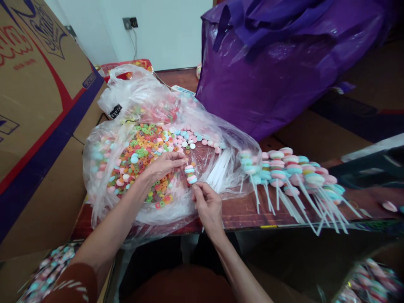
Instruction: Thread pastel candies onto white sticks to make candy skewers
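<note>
My right hand [208,205] is closed at the lower end of a candy skewer [190,173], a short upright stack of pastel blue, pink and white marshmallow-like discs. Its stick is mostly hidden by my fingers. Just above the stack, my left hand [167,164] has its fingers pinched together; what they hold, if anything, is too small to make out. Beneath my left hand spreads a heap of small coloured candy rings [145,145] on a clear plastic bag [164,214]. Pastel discs [184,136] lie behind it, and loose white sticks [219,170] lie right of my hands.
Several threaded candy skewers [293,168] lie at the table's right, sticks toward the front edge. A large purple bag [268,71] stands behind. A cardboard box [34,105] rises at the left. Wrapped candies [369,282] sit below the table at the lower right.
</note>
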{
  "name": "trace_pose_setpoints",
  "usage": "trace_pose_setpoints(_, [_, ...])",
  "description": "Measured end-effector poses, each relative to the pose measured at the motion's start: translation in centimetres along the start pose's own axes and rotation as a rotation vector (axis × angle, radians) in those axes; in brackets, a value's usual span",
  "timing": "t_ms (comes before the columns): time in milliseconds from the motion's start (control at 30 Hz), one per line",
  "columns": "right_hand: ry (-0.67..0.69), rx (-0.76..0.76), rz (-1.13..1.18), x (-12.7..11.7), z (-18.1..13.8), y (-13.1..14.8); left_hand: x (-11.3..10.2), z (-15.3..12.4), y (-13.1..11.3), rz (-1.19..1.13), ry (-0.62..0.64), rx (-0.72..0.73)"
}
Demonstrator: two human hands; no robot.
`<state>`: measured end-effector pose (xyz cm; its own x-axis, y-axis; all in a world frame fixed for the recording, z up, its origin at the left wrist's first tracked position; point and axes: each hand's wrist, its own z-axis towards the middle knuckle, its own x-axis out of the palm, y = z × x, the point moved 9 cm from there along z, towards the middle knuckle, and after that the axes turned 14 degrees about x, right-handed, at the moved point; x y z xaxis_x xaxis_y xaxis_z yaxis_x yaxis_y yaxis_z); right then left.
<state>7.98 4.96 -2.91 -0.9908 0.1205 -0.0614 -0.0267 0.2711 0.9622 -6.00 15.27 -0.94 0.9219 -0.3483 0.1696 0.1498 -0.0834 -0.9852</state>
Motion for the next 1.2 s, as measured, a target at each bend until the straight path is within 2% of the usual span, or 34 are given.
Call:
trace_pose_setpoints(167, [0.065, 0.004, -0.053, 0.3, 0.1, -0.3, 0.0, -0.3, -0.8, 0.089, 0.062, 0.017])
trace_pose_setpoints(400, [0.206, -0.097, -0.179, 0.4, -0.2, 0.3, -0.6, -2.2, -2.9, 0.372, 0.246, -0.022])
trace_pose_setpoints(667, [0.202, -0.291, -0.276, 0.1, -1.2, 1.9, -0.6, -3.2, -2.4, 0.396, 0.265, -0.111])
trace_pose_setpoints(800, [0.137, -0.32, -0.262, -0.6, -1.2, 2.4, -0.6, -3.5, -1.9, 0.298, 0.23, -0.128])
trace_pose_setpoints(900, [0.101, -0.32, -0.247, -0.6, -1.3, 2.6, -0.6, -3.6, -1.4, 0.32, 0.196, -0.092])
trace_pose_setpoints(1067, [0.069, -0.229, -0.286, 0.7, -1.5, 1.8, 0.2, -3.3, -1.5, 0.461, 0.126, 0.086])
trace_pose_setpoints(1200, [0.049, -0.148, -0.217, 1.0, -1.3, 1.4, 0.5, -3.1, -2.1, 0.433, -0.045, 0.215])
